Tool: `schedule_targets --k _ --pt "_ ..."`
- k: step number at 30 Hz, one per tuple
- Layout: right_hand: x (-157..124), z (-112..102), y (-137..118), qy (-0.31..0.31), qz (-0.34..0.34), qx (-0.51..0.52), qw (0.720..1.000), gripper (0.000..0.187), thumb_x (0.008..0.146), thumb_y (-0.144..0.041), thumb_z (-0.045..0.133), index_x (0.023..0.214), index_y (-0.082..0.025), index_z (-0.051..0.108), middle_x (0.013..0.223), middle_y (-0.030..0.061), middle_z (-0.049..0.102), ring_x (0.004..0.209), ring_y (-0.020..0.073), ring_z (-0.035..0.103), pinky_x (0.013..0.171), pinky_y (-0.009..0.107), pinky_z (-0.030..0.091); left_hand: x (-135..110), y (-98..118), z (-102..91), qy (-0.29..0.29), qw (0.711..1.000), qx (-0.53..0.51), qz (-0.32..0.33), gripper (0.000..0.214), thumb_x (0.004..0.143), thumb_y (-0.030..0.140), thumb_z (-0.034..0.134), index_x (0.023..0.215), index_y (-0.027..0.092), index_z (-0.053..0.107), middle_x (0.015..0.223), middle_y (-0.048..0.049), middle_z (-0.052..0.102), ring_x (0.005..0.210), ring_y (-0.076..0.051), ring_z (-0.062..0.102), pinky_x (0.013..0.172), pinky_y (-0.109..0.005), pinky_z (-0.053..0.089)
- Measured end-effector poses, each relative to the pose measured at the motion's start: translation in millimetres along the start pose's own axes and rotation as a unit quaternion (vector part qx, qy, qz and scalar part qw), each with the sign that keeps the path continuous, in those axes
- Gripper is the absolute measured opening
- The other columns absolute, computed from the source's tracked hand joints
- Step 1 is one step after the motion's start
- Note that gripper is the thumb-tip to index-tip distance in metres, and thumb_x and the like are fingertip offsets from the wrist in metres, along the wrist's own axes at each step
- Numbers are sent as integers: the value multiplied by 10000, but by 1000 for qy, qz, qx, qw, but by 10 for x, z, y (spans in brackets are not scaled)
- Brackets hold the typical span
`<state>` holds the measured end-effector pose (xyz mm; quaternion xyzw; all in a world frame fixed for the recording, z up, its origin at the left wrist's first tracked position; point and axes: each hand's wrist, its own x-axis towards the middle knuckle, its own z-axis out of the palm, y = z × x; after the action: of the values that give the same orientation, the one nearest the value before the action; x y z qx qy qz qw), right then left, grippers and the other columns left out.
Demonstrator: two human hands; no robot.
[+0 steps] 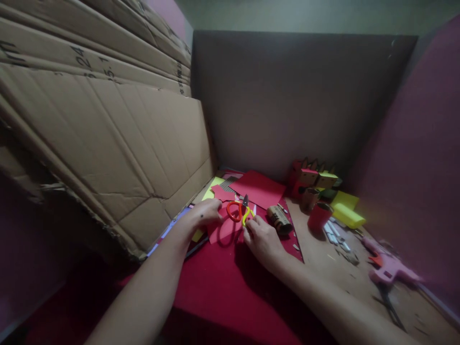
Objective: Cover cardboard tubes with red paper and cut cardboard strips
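Note:
My left hand [204, 213] rests with curled fingers on a piece of red paper [224, 229] lying on a big red sheet [223, 287]. My right hand [262, 239] sits just right of it, fingers bent, its fingertips touching the yellow handle of small scissors [240, 211] with one orange and one yellow loop. The scissors lie on the red paper between both hands. A brown cardboard tube [279, 219] lies right beside my right hand.
Large cardboard sheets [108, 124] lean along the left. More red paper [258, 188] and yellow paper [212, 188] lie behind. Right side: a red cup [319, 215], small paper animal figures [312, 178], a yellow block [348, 214], a pink glue gun [390, 268], scattered scraps.

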<state>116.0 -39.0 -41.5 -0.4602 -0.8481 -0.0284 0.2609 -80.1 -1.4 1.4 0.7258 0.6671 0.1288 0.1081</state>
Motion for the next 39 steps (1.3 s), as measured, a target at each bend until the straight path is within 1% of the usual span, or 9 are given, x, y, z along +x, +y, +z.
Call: schedule_targets --k 4,8,11,19,24,28,34,36,39 --pt "-32 46 29 12 -31 -14 999 170 833 -173 456 817 -149 623 878 105 616 741 182 595 662 255 446 18 -34 -135 128 990 -36 -49 151 684 283 533 623 184 628 554 -28 587 564 -171 545 512 -251 325" --pt "-33 89 8 -1 -49 -16 999 168 846 -195 458 842 -150 620 904 105 613 784 194 590 678 266 446 -26 14 -196 279 954 -77 -82 281 780 339 453 907 166 635 831 -118 670 783 -245 596 635 -299 380" --pt "-22 76 -39 -21 -53 6 998 189 866 -202 434 863 -170 620 917 87 611 769 182 589 656 260 440 -51 91 -157 319 938 -126 -51 296 800 370 454 945 171 618 852 -102 675 792 -229 599 670 -293 394" --pt "-120 -220 253 47 -23 111 992 173 806 -150 471 774 -205 632 833 45 580 735 150 566 671 252 424 25 152 14 263 921 -280 65 254 741 405 542 813 176 626 698 -14 646 642 -153 564 585 -236 408" --pt "-131 -462 771 139 106 112 978 173 774 -190 462 787 -177 634 828 60 553 725 174 545 682 300 431 66 355 -49 212 898 -376 84 235 713 386 567 760 159 605 579 25 564 505 -112 488 485 -220 369" --pt "-80 -515 1083 110 182 133 968 251 676 -142 469 876 -153 619 862 67 559 726 177 554 676 313 455 124 682 -73 159 878 -443 82 185 663 339 607 679 156 592 533 30 547 466 -105 483 451 -215 351" --pt "-167 -301 1113 49 123 150 980 588 589 -118 564 1171 -193 527 1066 91 552 982 236 531 857 382 424 192 952 251 123 816 -562 54 248 621 366 632 734 167 535 600 23 594 510 -117 541 501 -237 422" --pt "-192 -235 1082 58 124 229 964 539 615 -106 540 1145 -199 550 1075 91 570 1012 236 525 909 401 389 180 945 358 100 803 -586 44 263 599 363 654 705 163 520 589 17 596 516 -126 556 517 -251 444" --pt "-190 -211 1068 101 185 376 902 379 611 -102 524 958 -206 634 1001 60 620 1008 229 531 931 396 370 158 893 423 90 791 -605 32 267 590 341 677 703 157 519 553 32 569 494 -115 544 507 -240 437"
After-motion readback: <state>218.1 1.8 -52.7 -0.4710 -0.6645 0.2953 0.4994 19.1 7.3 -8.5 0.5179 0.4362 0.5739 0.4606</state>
